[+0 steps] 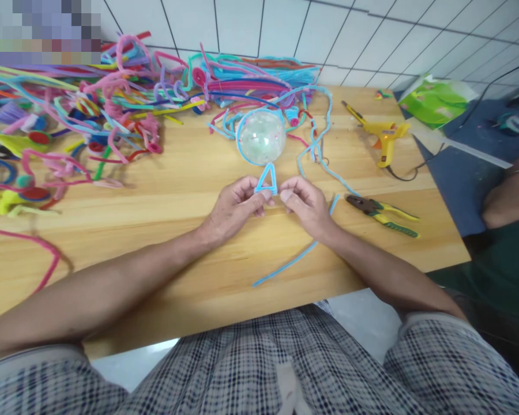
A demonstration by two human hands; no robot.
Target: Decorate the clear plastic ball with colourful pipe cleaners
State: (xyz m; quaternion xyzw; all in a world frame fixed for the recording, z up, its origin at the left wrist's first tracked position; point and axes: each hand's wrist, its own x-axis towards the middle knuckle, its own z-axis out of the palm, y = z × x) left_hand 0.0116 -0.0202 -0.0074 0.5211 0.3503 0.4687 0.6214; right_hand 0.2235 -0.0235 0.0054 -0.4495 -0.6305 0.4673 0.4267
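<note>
A light-blue pipe cleaner bent into a small triangle (267, 189) stands up between my hands, its point toward the clear ball. My left hand (237, 207) pinches its lower left side between thumb and fingers. Close to its right corner, my right hand (307, 207) is closed, thumb against fingertips; what it grips, if anything, is too small to make out. Just beyond the triangle sits the clear round ball (263, 137) with a blue edge on its left. A loose blue pipe cleaner (285, 267) lies on the table and passes beneath my right wrist.
Pliers with yellow-green handles (383, 216) lie right of my right hand. Behind them rests a yellow glue gun (384, 138) with a cord. Piled pipe cleaners (259, 86) stretch along the back and left. A person's arm (510, 193) and a green package (436, 104) are at the right.
</note>
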